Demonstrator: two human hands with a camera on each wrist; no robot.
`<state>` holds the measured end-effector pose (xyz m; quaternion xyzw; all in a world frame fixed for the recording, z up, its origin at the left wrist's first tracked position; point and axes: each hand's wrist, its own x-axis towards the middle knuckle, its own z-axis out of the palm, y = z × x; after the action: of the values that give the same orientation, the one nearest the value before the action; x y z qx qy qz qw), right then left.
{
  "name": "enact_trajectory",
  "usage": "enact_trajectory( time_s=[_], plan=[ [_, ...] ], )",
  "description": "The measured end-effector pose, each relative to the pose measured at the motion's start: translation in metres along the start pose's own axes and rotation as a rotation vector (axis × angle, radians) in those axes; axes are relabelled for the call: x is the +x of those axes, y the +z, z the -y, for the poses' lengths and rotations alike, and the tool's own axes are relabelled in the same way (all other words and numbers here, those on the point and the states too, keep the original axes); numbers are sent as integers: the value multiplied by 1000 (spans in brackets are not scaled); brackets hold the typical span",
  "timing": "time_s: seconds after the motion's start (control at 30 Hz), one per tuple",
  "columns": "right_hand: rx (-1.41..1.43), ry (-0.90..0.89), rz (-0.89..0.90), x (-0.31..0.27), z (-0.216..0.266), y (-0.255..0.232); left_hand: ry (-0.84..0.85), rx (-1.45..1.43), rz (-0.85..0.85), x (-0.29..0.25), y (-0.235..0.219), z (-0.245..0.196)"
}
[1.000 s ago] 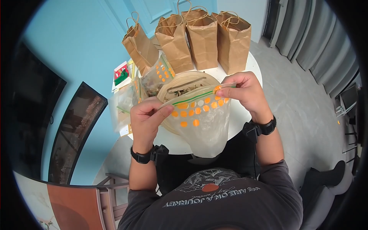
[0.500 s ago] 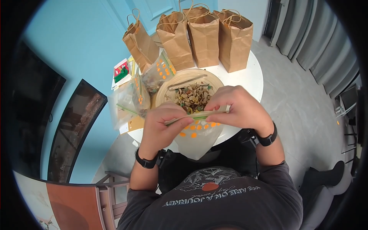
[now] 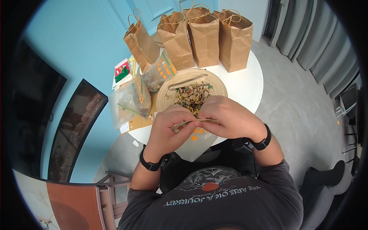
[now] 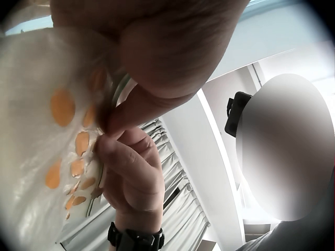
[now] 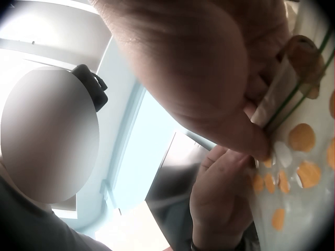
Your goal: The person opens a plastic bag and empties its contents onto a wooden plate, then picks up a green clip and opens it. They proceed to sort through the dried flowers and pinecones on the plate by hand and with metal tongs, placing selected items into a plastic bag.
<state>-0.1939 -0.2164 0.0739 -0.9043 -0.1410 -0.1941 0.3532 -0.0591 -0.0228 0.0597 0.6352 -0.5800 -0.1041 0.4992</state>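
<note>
My left hand and right hand meet at the top edge of a translucent zip bag with orange dots. Thumbs and fingers of both hands pinch this edge, fingertips close together at its middle. The bag hangs below them at the near side of the table. In the left wrist view, the right thumb presses near the left one at the seal. Green zip lines run along the bag's mouth in the right wrist view. Just beyond the hands, brownish dried leaf-like pieces lie heaped on a round woven tray.
A flat stick lies across the tray's far part. Several brown paper bags with handles stand along the back of the white round table. Filled orange-dotted zip bags stand left of the tray, near a red and green item.
Both hands have come inward from the ends of the bag's mouth to its middle, and lower toward the body. The heap on the tray, earlier mostly behind the bag, now shows.
</note>
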Motion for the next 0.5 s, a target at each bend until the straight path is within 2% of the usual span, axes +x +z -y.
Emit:
enact_trajectory(
  time_s=[0.13, 0.2, 0.4, 0.5],
  plan=[
    [51, -6, -20, 1, 3, -1, 49, 38, -10, 1, -2, -1],
    [35, 25, -34, 1, 5, 0, 139, 130, 2, 1, -2, -2],
    [71, 154, -23, -4, 6, -18, 36, 71, -94, -1, -5, 0],
    [-13, 155, -48, -15, -2, -30, 49, 110, -122, -3, -12, 1]
  ],
)
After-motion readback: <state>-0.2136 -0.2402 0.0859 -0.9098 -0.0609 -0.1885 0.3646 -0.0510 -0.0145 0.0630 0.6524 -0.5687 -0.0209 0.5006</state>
